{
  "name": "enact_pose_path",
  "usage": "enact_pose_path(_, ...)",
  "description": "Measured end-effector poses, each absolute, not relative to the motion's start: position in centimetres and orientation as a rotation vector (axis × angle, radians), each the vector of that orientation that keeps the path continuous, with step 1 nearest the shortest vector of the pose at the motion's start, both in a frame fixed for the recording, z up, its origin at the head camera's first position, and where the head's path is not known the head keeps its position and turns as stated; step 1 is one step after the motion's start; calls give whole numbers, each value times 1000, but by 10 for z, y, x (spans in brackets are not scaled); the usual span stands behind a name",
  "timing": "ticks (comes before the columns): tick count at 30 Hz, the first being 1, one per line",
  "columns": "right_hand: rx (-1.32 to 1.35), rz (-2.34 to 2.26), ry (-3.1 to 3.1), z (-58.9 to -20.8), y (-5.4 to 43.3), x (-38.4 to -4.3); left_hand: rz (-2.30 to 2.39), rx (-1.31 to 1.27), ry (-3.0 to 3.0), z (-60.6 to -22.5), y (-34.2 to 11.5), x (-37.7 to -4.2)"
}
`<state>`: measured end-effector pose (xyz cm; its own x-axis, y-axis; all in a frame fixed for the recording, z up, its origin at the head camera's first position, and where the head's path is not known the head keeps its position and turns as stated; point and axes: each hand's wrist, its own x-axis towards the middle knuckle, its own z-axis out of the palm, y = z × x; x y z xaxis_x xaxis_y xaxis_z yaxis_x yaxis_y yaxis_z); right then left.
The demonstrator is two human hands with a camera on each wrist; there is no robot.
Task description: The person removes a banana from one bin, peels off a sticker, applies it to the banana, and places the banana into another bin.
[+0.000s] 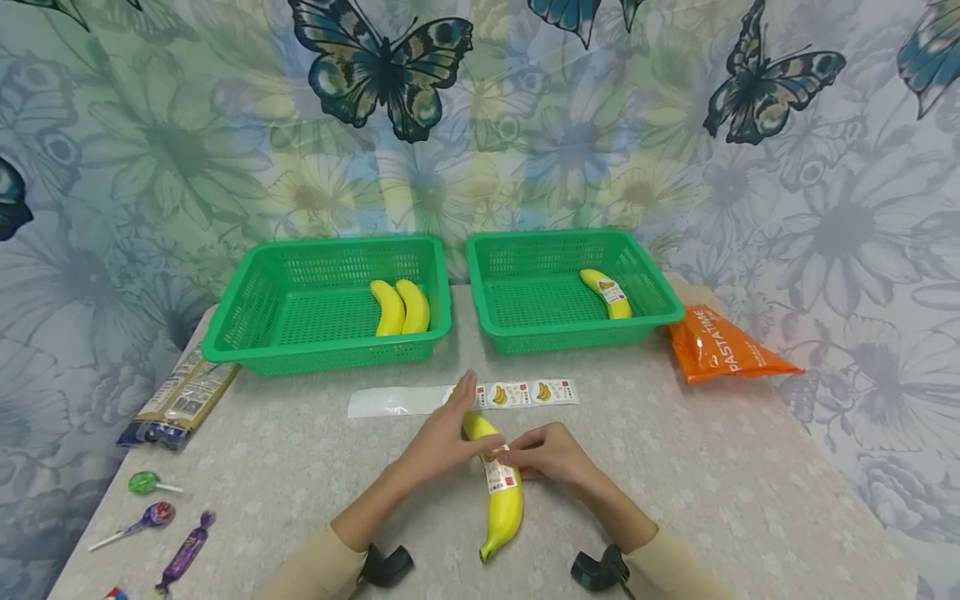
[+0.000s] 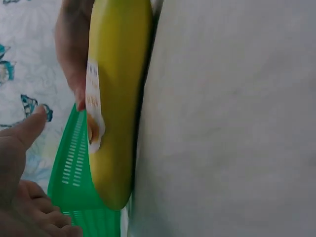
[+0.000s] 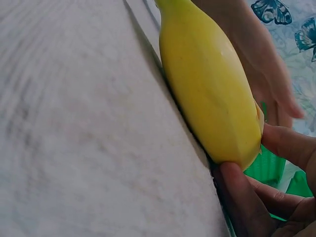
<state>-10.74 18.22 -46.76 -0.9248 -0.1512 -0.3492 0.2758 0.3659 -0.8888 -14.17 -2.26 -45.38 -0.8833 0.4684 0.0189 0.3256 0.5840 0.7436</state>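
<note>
A yellow banana lies lengthwise on the table between the two hands. It carries a white label with a banana picture and red print, also visible edge-on in the left wrist view. My right hand grips the banana's side, thumb at the label and fingers low against the peel. My left hand is held on the other side with its fingers extended and its thumb close over the label. In the left wrist view, that thumb stands apart from the banana.
Behind lies a label strip, partly hidden by the left hand. The left green basket holds two bananas; the right green basket holds one labelled banana. An orange pasta bag lies right; a brown-gold packet, lollipops and a purple-wrapped candy lie left.
</note>
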Motion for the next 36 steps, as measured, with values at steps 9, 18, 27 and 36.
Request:
enact_pose_path(9, 92, -1613, 2258, -468, 180, -107, 1391, 607, 2684, -432, 8, -201)
enact_pose_path(18, 66, -1587, 2230, -468, 180, -104, 1453, 456, 2665, -429, 29, -245)
enact_pose_path(27, 60, -1458, 2355, -465, 175, -100, 1479, 398, 2712, -426, 42, -274)
enact_pose_path(36, 90, -1513, 2305, -463, 179, -99, 1324, 440, 2739, -429, 51, -282)
